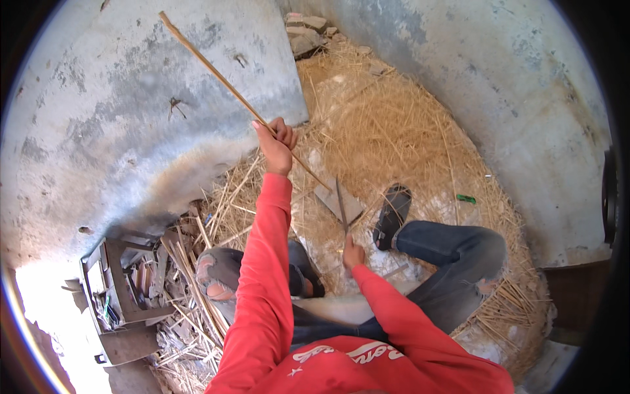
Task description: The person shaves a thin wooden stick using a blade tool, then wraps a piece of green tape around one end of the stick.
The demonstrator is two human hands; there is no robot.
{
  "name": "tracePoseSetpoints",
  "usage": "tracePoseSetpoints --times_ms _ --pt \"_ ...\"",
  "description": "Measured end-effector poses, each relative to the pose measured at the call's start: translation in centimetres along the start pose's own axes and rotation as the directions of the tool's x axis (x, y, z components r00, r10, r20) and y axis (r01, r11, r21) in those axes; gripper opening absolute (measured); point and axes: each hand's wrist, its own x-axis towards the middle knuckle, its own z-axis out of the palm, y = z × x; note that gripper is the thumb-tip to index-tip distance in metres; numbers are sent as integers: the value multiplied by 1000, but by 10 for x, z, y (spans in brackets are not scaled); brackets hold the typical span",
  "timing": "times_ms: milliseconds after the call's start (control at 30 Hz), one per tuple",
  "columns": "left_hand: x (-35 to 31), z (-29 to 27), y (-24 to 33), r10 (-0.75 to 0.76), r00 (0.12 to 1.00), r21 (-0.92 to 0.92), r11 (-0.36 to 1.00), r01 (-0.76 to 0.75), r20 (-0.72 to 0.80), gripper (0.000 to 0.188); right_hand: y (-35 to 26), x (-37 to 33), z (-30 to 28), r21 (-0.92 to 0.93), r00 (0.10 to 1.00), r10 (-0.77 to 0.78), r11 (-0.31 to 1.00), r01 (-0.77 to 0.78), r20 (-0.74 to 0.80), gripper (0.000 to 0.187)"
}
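Note:
My left hand (278, 146) is closed around a long thin tan stick (213, 69). The stick slants from the upper left down toward the middle, with its lower end over a flat grey slab (351, 205) on the ground. In my right hand (354, 253) is a knife (342, 205), its narrow dark blade pointing away from me across the slab. The blade's tip is close to the stick's lower end; whether they touch I cannot tell.
Straw and shavings (380, 118) cover the floor. Cut sticks (197, 282) lie at left beside a dark broken frame (118, 282). A small green object (466, 198) lies right of my shoe (394, 213). Bricks (305, 36) are piled at the back between worn walls (472, 65).

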Motion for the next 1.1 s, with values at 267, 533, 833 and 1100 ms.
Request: tracePoseSetpoints --times_ms 267,533,833,1100 --pt "-5 -18 12 40 997 -22 999 -42 -66 69 -88 -20 -27 279 897 -381 857 434 -224 63" --pt "-6 -3 1 72 996 -38 997 -74 -59 68 -12 -9 4 -64 959 -218 976 210 -178 69" --pt "-12 3 4 85 995 30 996 -83 -60 68 -9 -5 5 61 931 -335 936 347 -147 69" --pt "-21 -18 11 93 988 -3 996 -94 -120 68 -48 -17 6 132 918 -289 934 333 -270 66"
